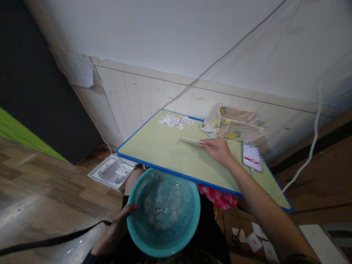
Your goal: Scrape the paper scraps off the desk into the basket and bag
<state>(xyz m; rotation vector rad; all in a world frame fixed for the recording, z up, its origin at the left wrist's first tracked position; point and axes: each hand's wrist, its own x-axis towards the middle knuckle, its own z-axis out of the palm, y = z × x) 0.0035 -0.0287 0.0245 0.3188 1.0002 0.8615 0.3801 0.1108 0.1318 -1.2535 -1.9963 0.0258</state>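
Note:
My left hand grips the left rim of a teal plastic colander, which is on my lap below the table's front edge. Clear, shiny small pieces lie in its bottom; they are too blurred to name. Over the table, my right hand pinches a thin white strip with a row of marks or holes along it. The strip points left and is seen nearly edge-on. Beyond it, a pile of small white paper pieces lies near the table's back edge.
The pale yellow table has a blue edge and meets the wall. A patterned fabric basket stands at its back, with a phone and white cable at right. An open white box, scissors and cards lie lower down.

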